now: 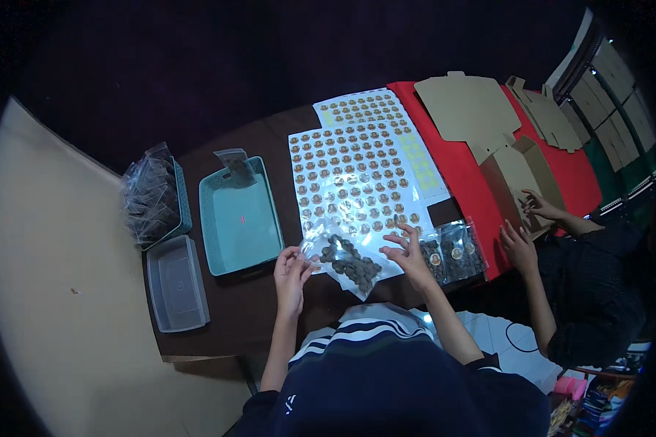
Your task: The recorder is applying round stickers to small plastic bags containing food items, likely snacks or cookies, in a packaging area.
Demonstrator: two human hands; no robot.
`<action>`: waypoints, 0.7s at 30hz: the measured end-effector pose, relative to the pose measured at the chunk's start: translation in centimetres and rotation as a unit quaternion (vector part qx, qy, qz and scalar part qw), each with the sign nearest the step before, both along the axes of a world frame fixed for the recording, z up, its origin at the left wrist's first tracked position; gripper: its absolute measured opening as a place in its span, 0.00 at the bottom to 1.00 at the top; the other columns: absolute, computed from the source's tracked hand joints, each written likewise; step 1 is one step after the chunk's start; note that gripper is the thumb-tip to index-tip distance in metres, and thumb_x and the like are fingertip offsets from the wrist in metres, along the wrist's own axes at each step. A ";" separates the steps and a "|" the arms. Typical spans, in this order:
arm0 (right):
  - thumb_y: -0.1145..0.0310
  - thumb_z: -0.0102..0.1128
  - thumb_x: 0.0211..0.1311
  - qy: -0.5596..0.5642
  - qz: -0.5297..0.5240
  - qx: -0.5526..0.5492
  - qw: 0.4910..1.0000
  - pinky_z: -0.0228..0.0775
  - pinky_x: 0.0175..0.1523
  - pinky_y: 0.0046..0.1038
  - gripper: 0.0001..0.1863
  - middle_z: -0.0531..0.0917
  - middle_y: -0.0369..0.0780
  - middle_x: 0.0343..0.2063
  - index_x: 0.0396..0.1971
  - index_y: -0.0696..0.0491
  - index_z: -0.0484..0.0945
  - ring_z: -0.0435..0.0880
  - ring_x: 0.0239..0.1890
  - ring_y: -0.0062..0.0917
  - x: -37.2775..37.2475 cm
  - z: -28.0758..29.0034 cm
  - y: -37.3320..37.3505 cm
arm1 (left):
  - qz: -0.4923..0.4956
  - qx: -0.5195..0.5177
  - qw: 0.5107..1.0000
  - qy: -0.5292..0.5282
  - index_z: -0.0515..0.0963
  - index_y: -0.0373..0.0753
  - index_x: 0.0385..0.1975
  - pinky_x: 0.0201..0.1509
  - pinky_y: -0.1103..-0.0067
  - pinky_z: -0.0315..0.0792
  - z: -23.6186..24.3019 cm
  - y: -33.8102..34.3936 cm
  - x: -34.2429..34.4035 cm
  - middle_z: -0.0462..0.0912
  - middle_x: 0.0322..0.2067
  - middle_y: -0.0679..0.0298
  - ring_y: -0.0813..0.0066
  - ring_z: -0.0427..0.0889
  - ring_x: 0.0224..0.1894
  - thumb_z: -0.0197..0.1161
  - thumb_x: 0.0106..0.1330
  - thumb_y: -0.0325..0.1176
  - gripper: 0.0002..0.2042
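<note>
Currently, left hand [291, 274] pinches filled bag [351, 262] at its nine o'clock edge. Right hand [413, 264], fingers apart, sits at three o'clock; sticker sheet [348, 171] lies at twelve.

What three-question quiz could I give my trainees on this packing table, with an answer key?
1. Which container holds the heap of filled pouches?
A) teal basket
B) teal tray
C) clear plastic tub

2. True or false: the person's left hand grips the edge of a clear plastic pouch of dark pieces.

3. Fill in the colour: the open cardboard box stands on a ______ cloth.

Key: 1. A; 2. True; 3. red.
</note>
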State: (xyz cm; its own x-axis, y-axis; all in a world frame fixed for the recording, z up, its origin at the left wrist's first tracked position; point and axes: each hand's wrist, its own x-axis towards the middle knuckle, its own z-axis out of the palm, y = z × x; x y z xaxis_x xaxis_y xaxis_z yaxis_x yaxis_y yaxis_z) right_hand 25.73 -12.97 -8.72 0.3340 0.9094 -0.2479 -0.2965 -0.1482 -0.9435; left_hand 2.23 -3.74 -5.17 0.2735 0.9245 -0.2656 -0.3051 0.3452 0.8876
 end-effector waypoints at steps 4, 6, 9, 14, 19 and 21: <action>0.75 0.61 0.50 0.086 0.122 0.032 0.988 0.69 0.43 0.21 0.37 0.72 0.43 0.45 0.57 0.47 0.48 0.77 0.38 0.21 -1.9 4.6 0.9 | -0.054 0.043 0.997 -0.024 0.62 0.36 0.48 0.44 0.83 0.72 1.1 0.6 1.4 0.72 0.43 0.59 0.72 0.77 0.43 0.49 0.66 0.30 0.13; 0.78 0.62 0.49 0.109 0.122 0.019 0.986 0.69 0.43 0.22 0.39 0.71 0.42 0.40 0.56 0.47 0.48 0.76 0.36 0.20 -2.1 5.5 1.1 | -0.030 0.042 0.998 -0.035 0.59 0.37 0.52 0.47 0.81 0.71 2.1 0.1 2.0 0.70 0.47 0.57 0.71 0.75 0.45 0.48 0.66 0.30 0.16; 0.80 0.61 0.49 0.111 0.047 0.072 0.990 0.68 0.42 0.20 0.36 0.71 0.41 0.40 0.55 0.48 0.50 0.76 0.35 0.19 -3.1 5.6 1.1 | -0.057 0.051 0.995 -0.072 0.48 0.39 0.60 0.55 0.75 0.65 1.8 -0.8 2.8 0.62 0.56 0.53 0.68 0.67 0.54 0.52 0.65 0.31 0.27; 0.80 0.59 0.51 0.092 0.005 0.094 0.991 0.68 0.42 0.19 0.31 0.68 0.40 0.41 0.52 0.48 0.53 0.75 0.39 0.20 -5.0 6.3 1.2 | -0.129 -0.018 0.990 -0.047 0.59 0.32 0.56 0.55 0.80 0.63 0.4 -4.2 4.1 0.71 0.48 0.61 0.78 0.70 0.50 0.54 0.63 0.30 0.23; 0.80 0.56 0.53 -0.046 -0.096 0.137 0.985 0.64 0.41 0.17 0.10 0.72 0.33 0.33 0.36 0.55 0.70 0.71 0.37 0.15 -3.0 6.9 1.6 | -0.105 0.001 0.992 -0.068 0.59 0.31 0.56 0.55 0.79 0.63 1.1 -3.9 3.7 0.71 0.48 0.60 0.77 0.70 0.50 0.53 0.63 0.28 0.21; 0.79 0.55 0.54 -0.014 -0.042 0.152 0.987 0.64 0.41 0.18 0.06 0.73 0.33 0.31 0.32 0.56 0.71 0.72 0.34 0.15 -2.1 7.7 1.4 | -0.113 0.006 0.993 -0.015 0.59 0.31 0.55 0.55 0.78 0.62 1.0 -3.7 3.4 0.70 0.49 0.59 0.76 0.70 0.50 0.52 0.63 0.27 0.21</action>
State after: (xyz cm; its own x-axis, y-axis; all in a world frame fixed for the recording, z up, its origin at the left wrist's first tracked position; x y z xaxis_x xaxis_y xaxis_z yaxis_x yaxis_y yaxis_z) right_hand 23.63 -11.58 -1.06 0.4147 0.9089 0.0437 -0.2683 0.1681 -0.9486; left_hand 5.61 -7.43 -4.16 0.4821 0.8416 -0.2433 -0.2473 0.3971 0.8838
